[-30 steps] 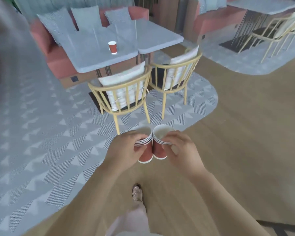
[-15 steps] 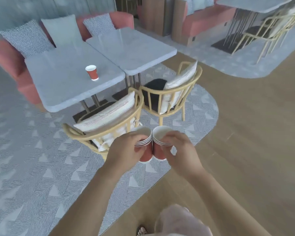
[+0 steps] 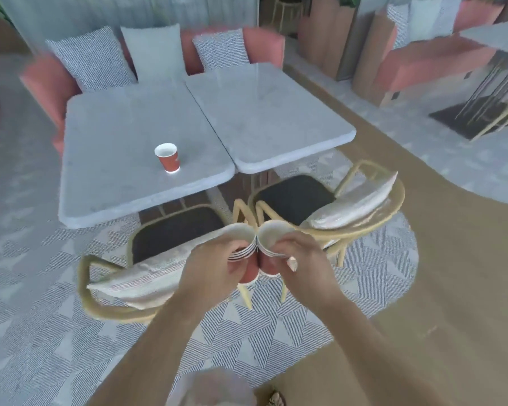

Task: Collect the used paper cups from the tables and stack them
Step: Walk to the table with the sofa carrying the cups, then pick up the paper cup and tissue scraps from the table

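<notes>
A red-orange cup (image 3: 167, 157) with a white inside stands on a pale grey speckled table (image 3: 123, 148). At 12 o'clock, the bench (image 3: 261, 45) is coral, with checked grey-white cushions (image 3: 91, 61). Yellow-tan chairs (image 3: 373, 200) have black seats. The rug (image 3: 71, 332) shows grey-white striped triangles; the floor (image 3: 452, 288) is tan.
</notes>
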`<state>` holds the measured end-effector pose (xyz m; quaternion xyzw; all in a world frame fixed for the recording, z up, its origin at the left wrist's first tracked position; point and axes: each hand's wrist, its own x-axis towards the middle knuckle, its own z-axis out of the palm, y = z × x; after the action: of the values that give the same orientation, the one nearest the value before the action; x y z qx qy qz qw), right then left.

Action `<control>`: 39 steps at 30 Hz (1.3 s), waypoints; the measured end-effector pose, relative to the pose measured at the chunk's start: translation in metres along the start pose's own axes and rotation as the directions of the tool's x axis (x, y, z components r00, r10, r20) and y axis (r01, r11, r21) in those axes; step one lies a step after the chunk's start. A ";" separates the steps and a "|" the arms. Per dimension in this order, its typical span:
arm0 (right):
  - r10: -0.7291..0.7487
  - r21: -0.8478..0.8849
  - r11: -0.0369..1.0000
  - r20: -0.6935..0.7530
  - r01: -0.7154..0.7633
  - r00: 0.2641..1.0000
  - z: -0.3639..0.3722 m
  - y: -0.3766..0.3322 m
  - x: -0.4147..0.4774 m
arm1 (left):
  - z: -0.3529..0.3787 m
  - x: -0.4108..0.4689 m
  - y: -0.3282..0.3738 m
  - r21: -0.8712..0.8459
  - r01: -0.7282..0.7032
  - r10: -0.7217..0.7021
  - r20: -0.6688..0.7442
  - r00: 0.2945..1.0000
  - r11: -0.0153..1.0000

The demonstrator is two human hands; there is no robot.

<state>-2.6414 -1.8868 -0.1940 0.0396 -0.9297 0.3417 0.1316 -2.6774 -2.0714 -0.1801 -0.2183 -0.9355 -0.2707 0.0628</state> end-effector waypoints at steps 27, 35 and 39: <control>-0.387 0.210 0.918 0.285 0.337 0.877 0.145 -0.004 0.398 | -0.056 0.241 -0.213 0.017 0.486 -0.474 -0.195 0.859 0.874; -0.490 0.303 0.863 0.304 0.404 0.817 0.201 -0.025 0.477 | -0.077 0.266 -0.267 0.074 0.654 -0.612 -0.285 0.738 0.753; -0.520 0.300 0.852 0.393 0.429 0.758 0.239 -0.021 0.497 | -0.069 0.276 -0.290 0.125 0.695 -0.650 -0.269 0.711 0.708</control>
<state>-3.1677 -2.0494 -0.2207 0.3670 -0.8553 0.3654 -0.0144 -3.0530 -2.2253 -0.1958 0.1766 -0.9622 -0.1920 0.0786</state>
